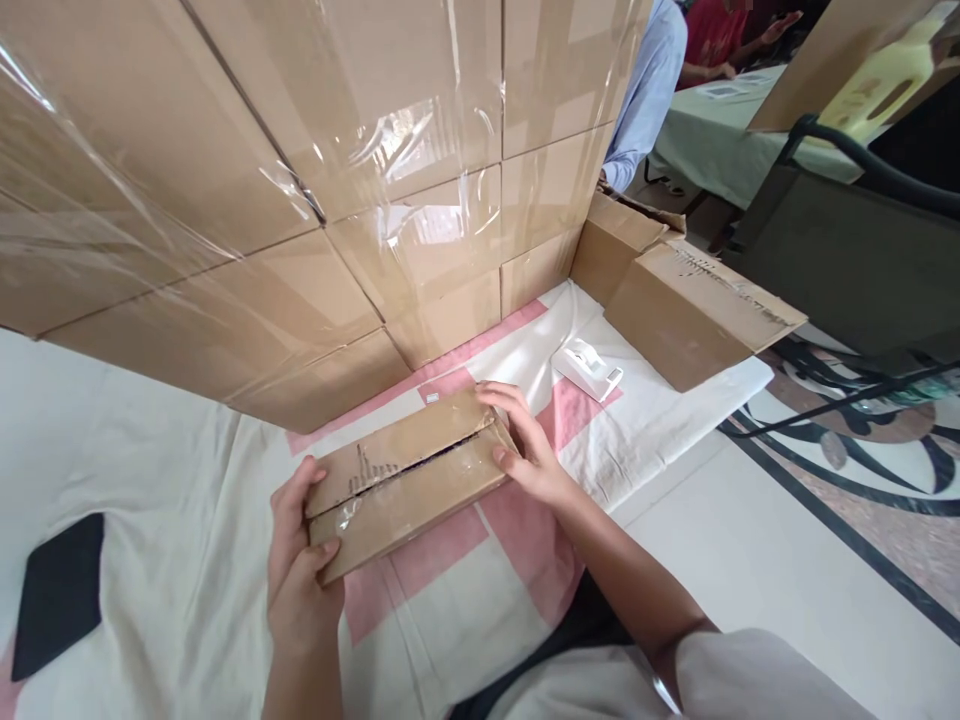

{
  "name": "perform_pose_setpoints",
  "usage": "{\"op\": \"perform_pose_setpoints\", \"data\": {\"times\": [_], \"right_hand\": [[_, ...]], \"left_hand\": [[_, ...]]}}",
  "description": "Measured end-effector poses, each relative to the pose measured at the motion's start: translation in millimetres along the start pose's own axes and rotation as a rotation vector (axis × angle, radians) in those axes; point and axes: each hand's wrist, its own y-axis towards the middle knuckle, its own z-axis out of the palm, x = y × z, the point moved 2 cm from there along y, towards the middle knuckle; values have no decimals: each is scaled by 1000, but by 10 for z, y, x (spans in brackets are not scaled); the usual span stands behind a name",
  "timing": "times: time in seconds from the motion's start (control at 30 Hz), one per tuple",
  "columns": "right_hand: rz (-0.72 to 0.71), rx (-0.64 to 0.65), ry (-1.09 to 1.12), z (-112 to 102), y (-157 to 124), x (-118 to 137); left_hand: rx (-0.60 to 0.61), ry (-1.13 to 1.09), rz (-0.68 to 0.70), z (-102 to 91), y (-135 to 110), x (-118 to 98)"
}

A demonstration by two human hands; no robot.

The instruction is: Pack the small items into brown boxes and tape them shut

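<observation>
Carton [427, 505]: seen at lower centre of frame — judged light, stiff, slick where taped
Grip: ends clasped by left hand [300, 555] and right hand [531, 450]
Hold: best taken clear of seam [420, 463]

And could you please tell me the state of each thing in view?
Held box, flaps nearly meeting, dark gap at the seam
Larger box, flap sticking out, inside hidden
Cartons, stacked under glossy clear wrap
Cloth, spread out and wrinkled
White dispenser, resting on the cloth
Black object, lying flat
Yellowish jug, fill unclear
</observation>
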Motion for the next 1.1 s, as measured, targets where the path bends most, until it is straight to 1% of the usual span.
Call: {"op": "perform_pose_setpoints", "data": {"times": [0.1, 0.2, 0.33, 0.4, 0.47, 0.5, 0.53, 0.57, 0.63, 0.67, 0.7, 0.73, 0.8, 0.87, 0.93, 1.0, 1.1], "right_hand": [[-80, -7, -75, -16, 9, -6], [-109, -9, -99, -23, 18, -10], [-83, -8, -97, 0, 50, 7], [-87, 15, -61, -22, 69, 33], [-75, 47, -24, -135, 78, 57], [-62, 32, -25, -246, 76, 64], [-44, -21, -51, -398, 71, 68], [-22, -114, -105, -591, 62, 71], [66, -350, -281, -1050, 44, 76], [151, -427, -381, -1283, 42, 74], [268, -452, -465, -1498, 51, 66], [400, -443, -527, -1688, 66, 53], [643, -358, -578, -1966, 109, 20], [798, -250, -547, -2109, 156, -16], [877, -173, -500, -2165, 204, -55], [943, -141, -474, -2189, 253, -100], [1056, -134, -419, -2207, 324, -157]], "left_hand": [[91, 181, 162, -46, -14, 47], [107, 243, 293, -64, -26, 53], [109, 345, 377, -29, -73, 14], [91, 354, 402, -3, -106, -8], [60, 322, 420, 15, -136, -18], [48, 307, 422, 20, -146, -16], [44, 299, 418, 22, -152, -9], [46, 298, 415, 23, -155, 0], [63, 305, 412, 23, -154, 19], [66, 309, 414, 23, -152, 26], [64, 312, 417, 23, -150, 30], [60, 318, 416, 24, -149, 31], [51, 323, 413, 29, -151, 30], [44, 313, 419, 33, -157, 26], [46, 302, 423, 32, -162, 25], [49, 301, 423, 27, -164, 29], [62, 294, 424, 20, -161, 34]]}}
